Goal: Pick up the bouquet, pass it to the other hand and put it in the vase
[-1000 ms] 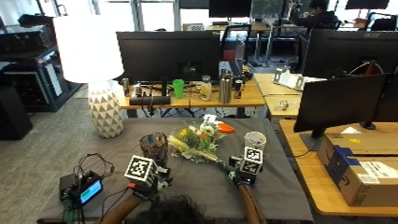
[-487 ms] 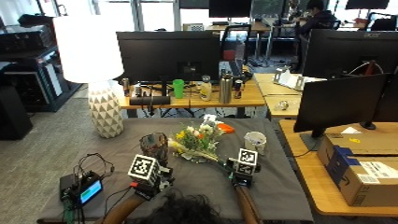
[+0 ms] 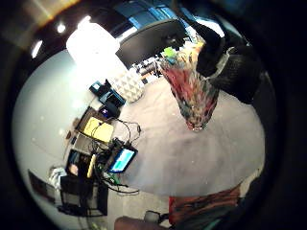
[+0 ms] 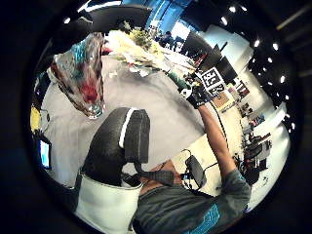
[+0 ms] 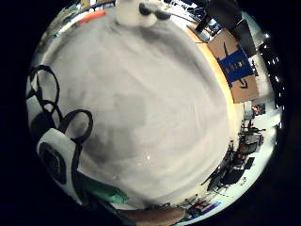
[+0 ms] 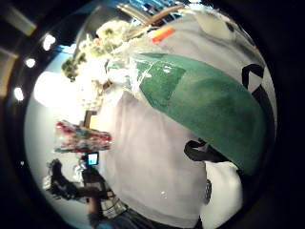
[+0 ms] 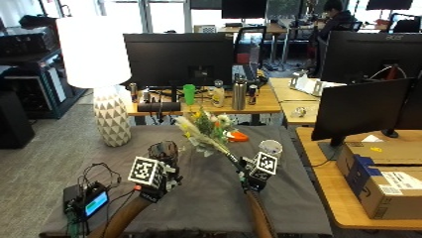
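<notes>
right hand (image 7: pixel 254 174) grips yellow-white flower bouquet with green wrapped stem (image 7: pixel 206 131), lifted mid-frame; left hand (image 7: pixel 158 181) fingers unclear, beside multicoloured glass vase (image 7: pixel 165 151); handover next.

The bouquet (image 7: pixel 206 130), yellow and white flowers on green-wrapped stems, is lifted off the table, tilted, blooms up and leftward. The vase (image 7: pixel 164 151), dark patterned glass, stands upright just beside it.

A lit white lamp (image 7: pixel 93 52) glows past the left hand (image 7: pixel 155 174); dark monitors (image 7: pixel 179 58), wooden desks (image 7: pixel 204 105) and bright windows (image 7: pixel 168 15) stand beyond both hands.
</notes>
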The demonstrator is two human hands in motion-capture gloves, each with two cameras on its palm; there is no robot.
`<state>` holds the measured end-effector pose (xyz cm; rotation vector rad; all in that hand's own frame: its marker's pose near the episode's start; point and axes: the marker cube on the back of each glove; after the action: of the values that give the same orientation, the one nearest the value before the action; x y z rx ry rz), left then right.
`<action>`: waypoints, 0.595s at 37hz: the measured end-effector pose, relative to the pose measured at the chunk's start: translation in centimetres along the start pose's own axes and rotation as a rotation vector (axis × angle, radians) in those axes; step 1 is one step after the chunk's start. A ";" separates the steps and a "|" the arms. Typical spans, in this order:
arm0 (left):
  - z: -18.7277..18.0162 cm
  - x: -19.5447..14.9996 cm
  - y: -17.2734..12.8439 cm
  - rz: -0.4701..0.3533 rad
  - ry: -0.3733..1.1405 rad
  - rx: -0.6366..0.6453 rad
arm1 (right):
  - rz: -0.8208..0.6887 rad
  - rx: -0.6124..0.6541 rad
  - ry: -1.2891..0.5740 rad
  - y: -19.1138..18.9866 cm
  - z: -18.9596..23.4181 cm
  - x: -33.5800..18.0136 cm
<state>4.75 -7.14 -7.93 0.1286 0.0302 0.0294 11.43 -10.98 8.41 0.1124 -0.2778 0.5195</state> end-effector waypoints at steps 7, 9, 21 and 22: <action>-2.0 1.8 -2.4 -0.001 0.222 -0.002 | -0.069 0.167 -0.270 1.7 -5.6 -4.9; -2.3 2.4 -3.2 0.001 0.316 -0.029 | -0.094 0.210 -0.378 2.4 -6.8 -6.7; -2.9 4.8 -7.3 -0.043 0.911 -0.204 | -0.297 0.251 -0.912 7.4 -11.2 -16.5; -3.2 4.7 -7.7 -0.050 0.949 -0.205 | -0.312 0.244 -0.935 7.7 -11.3 -17.1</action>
<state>9.60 -14.24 -12.25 -0.1007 0.9751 0.0414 -4.02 -10.48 -7.04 0.6313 -1.0900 0.1538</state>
